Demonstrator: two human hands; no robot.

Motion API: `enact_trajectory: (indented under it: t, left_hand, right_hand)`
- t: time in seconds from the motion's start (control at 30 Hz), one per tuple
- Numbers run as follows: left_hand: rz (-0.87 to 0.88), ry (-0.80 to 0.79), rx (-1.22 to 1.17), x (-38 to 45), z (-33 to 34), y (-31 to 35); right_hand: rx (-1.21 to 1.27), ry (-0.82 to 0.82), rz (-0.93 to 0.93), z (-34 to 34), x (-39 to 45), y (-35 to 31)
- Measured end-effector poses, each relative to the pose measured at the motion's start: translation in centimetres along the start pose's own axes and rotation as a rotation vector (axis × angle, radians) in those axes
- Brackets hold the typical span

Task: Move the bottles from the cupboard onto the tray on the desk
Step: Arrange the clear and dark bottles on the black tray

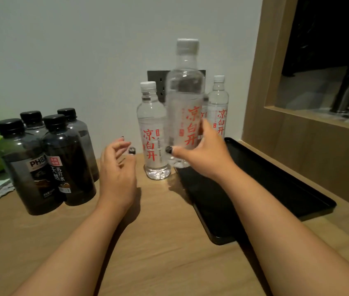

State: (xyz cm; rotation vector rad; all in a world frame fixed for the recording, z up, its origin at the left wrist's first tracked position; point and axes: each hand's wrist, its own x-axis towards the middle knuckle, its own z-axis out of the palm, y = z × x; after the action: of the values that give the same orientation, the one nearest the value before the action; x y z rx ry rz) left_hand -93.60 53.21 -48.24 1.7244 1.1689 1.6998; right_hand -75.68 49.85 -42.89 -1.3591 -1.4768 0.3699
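- The clear water bottle (185,107) in your right hand (199,152) is raised at the far left corner of the black tray (276,184), its base just above the rim; it shows blurred. Your fingers curl round its lower body, thumb at the front.
- It looks full, so judge it fairly heavy for one hand, with thin plastic walls that give under a squeeze and a smooth label that may slip. Hold it at the labelled waist, firmly but without crushing, and keep it upright.
- Your left hand (118,167) holds nothing, its fingers loosely curled just left of a second clear bottle (153,133), which stands on the desk (158,242) beside the tray.
- More clear bottles (218,103) stand behind, at the far end.
- Four dark bottles (47,161) stand grouped on the left of the desk.
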Motion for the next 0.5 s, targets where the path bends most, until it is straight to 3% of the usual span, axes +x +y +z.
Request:
enact_trajectory:
  t: [0.1, 0.2, 0.33, 0.5]
  left_hand:
    - [0.007, -0.145, 0.147, -1.2, 0.9, 0.5]
    - [-0.066, -0.231, 0.130, -1.6, 1.8, 1.0]
    - [-0.217, -0.204, 0.033, -0.9, 1.4, 0.8]
    - [-0.293, -0.187, -0.001, -0.8, 1.2, 0.8]
  right_hand:
    - [-0.048, 0.167, 0.077, -1.5, 0.9, 2.5]
    - [-0.096, 0.269, 0.204, -2.1, 1.4, 5.5]
    - [-0.067, 0.251, 0.329, -2.0, 1.7, 7.5]
    - [-0.141, 0.245, 0.288, -1.1, 1.5, 8.6]
